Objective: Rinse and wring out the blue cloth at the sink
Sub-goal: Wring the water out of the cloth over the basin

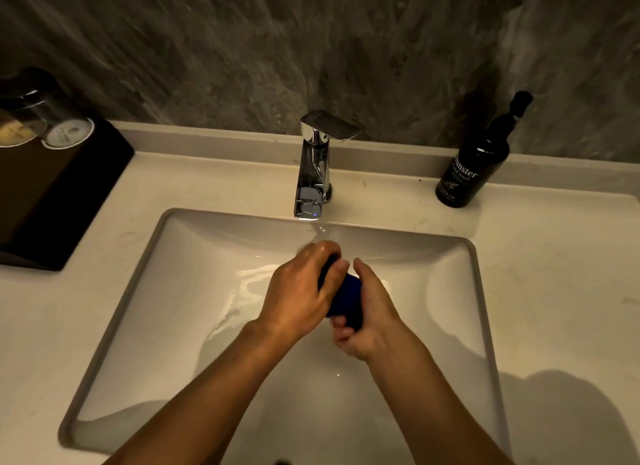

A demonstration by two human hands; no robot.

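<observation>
Basin (pixel 114 329) wetted, tap (pixel 311 174) running.
Left hand (pixel 298 291) and right hand (pixel 367 312) are clutching the balled blue cloth (pixel 346 298) mid-sink; wringing appears underway, unfinished.

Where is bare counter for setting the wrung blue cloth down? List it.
Bare patches: pale counter right of the white basin, below the black hand-wash bottle; also between basin and dark tray. Crowded: around the chrome faucet and on the tray.
</observation>
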